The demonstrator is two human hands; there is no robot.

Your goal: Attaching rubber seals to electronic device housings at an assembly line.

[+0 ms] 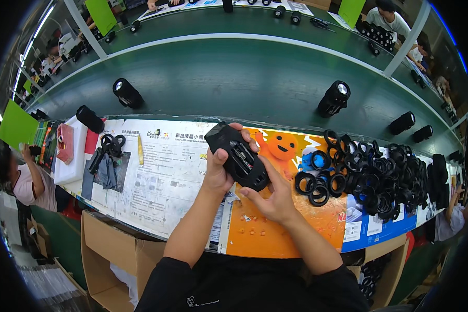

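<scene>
Above the worktable I hold a black cylindrical speaker [236, 156] tilted, its upper end toward the left. A recessed panel with ports and small parts faces up at me. My left hand [219, 170] is wrapped around its upper part, thumb on the near side and fingertips showing over the far edge. My right hand [275, 196] grips the lower end between thumb and fingers. To the right of my hands lies a large heap of black rings [385, 177], with several loose rings [319, 188] at its near left side.
Beyond the table runs a green conveyor belt [229, 78] carrying black speakers [334, 99]. Scissors [112, 143], a yellow-handled cutter [140, 150] and a white foam block [73, 151] lie at left. Cardboard boxes [106, 244] stand below the near edge. Other people work along both sides.
</scene>
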